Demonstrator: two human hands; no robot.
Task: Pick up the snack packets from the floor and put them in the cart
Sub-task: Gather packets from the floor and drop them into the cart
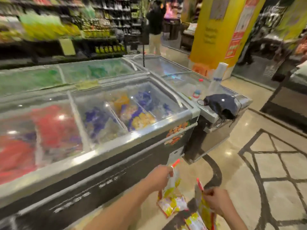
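Note:
My left hand [162, 175] grips the red top edge of a yellow-and-white snack packet [172, 195], which hangs down above the floor beside the freezer's front. My right hand [216, 199] pinches the top of a second yellow snack packet [203, 208] with a red seal, held just right of the first. Another packet [193, 221] shows at the bottom edge below them; whether it lies on the floor or hangs I cannot tell. No cart is in view. The frame is blurred by motion.
A long glass-topped chest freezer [179, 121] fills the left and centre. A dark bag [222, 105] and a roll of plastic bags [217, 75] sit on a second freezer behind. A yellow pillar [214, 29] and a standing person [155, 25] are farther back. Glossy patterned floor [259, 163] lies to the right.

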